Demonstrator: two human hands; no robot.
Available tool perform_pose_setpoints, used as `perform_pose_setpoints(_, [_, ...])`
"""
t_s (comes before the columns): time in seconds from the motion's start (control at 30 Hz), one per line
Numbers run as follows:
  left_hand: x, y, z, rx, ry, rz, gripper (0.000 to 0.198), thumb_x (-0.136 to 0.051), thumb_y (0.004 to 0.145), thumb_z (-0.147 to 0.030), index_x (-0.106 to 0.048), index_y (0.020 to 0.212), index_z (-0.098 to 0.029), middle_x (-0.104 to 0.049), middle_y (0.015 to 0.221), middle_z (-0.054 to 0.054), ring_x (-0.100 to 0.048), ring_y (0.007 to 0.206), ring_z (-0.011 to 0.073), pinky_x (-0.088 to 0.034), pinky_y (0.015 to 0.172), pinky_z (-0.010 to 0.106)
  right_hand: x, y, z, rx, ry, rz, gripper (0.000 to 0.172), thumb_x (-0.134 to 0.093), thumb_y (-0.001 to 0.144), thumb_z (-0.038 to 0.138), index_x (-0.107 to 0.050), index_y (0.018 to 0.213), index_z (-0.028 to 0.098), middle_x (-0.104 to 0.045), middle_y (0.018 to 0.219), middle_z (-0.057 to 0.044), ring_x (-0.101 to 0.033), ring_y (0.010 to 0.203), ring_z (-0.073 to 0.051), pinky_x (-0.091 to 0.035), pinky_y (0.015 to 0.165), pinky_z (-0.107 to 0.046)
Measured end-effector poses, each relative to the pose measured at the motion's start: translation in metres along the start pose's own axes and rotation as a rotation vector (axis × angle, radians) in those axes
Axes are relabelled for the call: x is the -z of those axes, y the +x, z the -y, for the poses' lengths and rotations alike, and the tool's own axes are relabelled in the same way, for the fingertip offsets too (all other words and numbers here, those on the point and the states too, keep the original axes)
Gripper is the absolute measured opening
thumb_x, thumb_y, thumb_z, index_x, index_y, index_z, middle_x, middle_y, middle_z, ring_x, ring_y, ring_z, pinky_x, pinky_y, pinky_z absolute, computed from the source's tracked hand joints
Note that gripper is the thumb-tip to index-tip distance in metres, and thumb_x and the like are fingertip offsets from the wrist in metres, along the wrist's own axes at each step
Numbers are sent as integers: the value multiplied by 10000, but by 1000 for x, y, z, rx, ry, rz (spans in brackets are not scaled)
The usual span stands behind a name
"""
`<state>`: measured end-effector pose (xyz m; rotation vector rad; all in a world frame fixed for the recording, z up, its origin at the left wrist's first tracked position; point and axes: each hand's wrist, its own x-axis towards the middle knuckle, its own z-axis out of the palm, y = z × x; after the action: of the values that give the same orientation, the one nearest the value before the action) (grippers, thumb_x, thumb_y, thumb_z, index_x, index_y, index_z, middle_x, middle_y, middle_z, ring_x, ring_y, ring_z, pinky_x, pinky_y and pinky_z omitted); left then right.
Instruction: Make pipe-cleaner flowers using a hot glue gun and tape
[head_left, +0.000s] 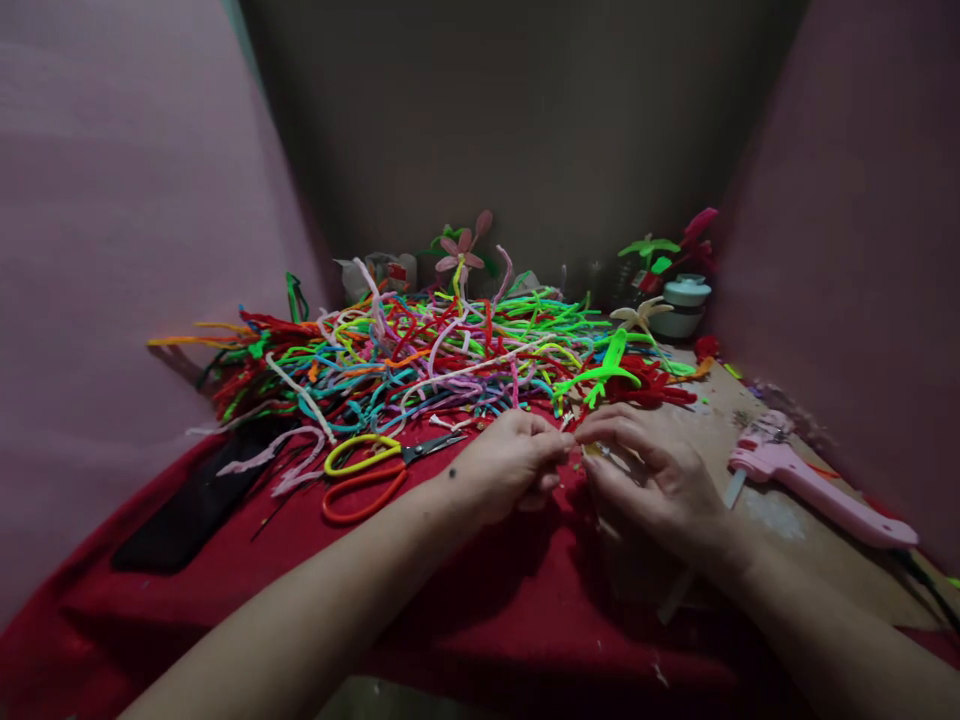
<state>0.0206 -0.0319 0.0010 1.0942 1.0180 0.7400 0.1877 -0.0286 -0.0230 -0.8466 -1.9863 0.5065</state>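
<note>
My left hand (521, 465) is closed in a pinch, its thumb and forefinger pointing right. Curled toward it is my right hand (660, 480), with fingertips meeting those of the left. A small pale, frayed piece (568, 421) shows just above the joined fingertips; what the fingers grip is mostly hidden. Left of my left hand lie scissors (405, 455) with one yellow and one red-orange handle, blades pointing right. Behind both hands a bright green pipe-cleaner piece (611, 370) with several leaf-like arms rests on the heap.
A big heap of coloured pipe cleaners (450, 350) spans the back. A black phone-like slab (180, 515) lies left on red cloth (480, 600). At right, a pink glue gun (817, 480) rests on a brown board (780, 560). Behind stand a lidded jar (684, 305) and a pink flower (459, 250).
</note>
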Motion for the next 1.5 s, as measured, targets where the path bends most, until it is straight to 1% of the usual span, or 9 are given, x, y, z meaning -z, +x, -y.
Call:
perform_pose_setpoints(0.17, [5, -1, -2, 308, -285, 317, 30, -519, 602, -125, -498, 584, -112, -435, 518, -36, -242, 350, 13, -211, 293, 139, -3, -10, 9, 377, -255, -124, 286, -584, 723, 110, -563, 974, 246, -598, 937, -79, -588, 886, -222, -495, 772, -380])
perform_pose_setpoints(0.33, [0, -2, -2, 376, -111, 421, 48, -521, 574, -166, -519, 581, -119, -446, 492, -30, -224, 316, 19, -190, 273, 149, 0, -16, 14, 516, -383, -140, 395, -602, 714, 96, -530, 1053, 284, -566, 1021, -84, -568, 955, -248, -503, 775, -412])
perform_pose_setpoints(0.43, [-1, 0, 2, 219, 205, 284, 105, -538, 639, -236, -494, 593, -153, -431, 482, -40, -301, 334, 49, -208, 315, 177, 7, -9, 12, 444, -378, -168, 328, -576, 743, 99, -529, 1023, 264, -564, 1010, -89, -565, 941, -238, -491, 778, -404])
perform_pose_setpoints(0.6, [13, 6, 11, -296, 843, -270, 163, -512, 751, -338, -501, 703, -183, -524, 617, -3, -485, 548, 122, -348, 517, 236, 14, -4, -10, 138, -436, 0, 99, -496, 842, 214, -566, 911, 206, -564, 900, -83, -565, 824, -212, -476, 708, -364])
perform_pose_setpoints(0.73, [21, 12, 21, -242, 1284, -287, 283, -556, 731, -439, -561, 817, -169, -622, 746, 96, -580, 705, 240, -385, 593, 306, 10, -16, -29, 7, -559, 200, 148, -469, 869, 288, -576, 871, 187, -552, 864, -87, -544, 743, -202, -458, 674, -364])
perform_pose_setpoints(0.87, [19, 16, 28, -161, 1452, -282, 176, -442, 771, -232, -603, 764, -161, -653, 770, 132, -616, 734, 253, -398, 615, 317, 5, -23, -34, 4, -586, 271, 177, -494, 861, 296, -590, 781, 170, -553, 843, -96, -521, 761, -211, -447, 695, -373])
perform_pose_setpoints(1.1, [25, 6, 15, -342, 1268, -489, 156, -430, 740, -168, -586, 738, -175, -634, 688, 51, -568, 628, 172, -372, 599, 277, 10, -6, -11, 3, -278, 48, 174, -482, 858, 207, -645, 807, 168, -623, 876, -80, -565, 825, -187, -442, 751, -332])
perform_pose_setpoints(1.37, [29, 1, 9, -490, 958, -544, 108, -465, 746, -158, -563, 701, -167, -587, 649, 12, -511, 595, 125, -366, 596, 241, -10, 34, 1, -607, 515, 52, 220, -663, 726, 309, -668, 903, 177, -649, 730, -20, -584, 610, -134, -449, 573, -261])
perform_pose_setpoints(1.5, [26, -1, 11, -517, 898, -487, 107, -466, 754, -168, -559, 701, -164, -572, 647, 6, -490, 592, 115, -360, 588, 231, -23, 44, -7, -701, 975, -114, 252, -781, 596, 216, -663, 810, 153, -623, 687, -1, -559, 540, -88, -438, 522, -216])
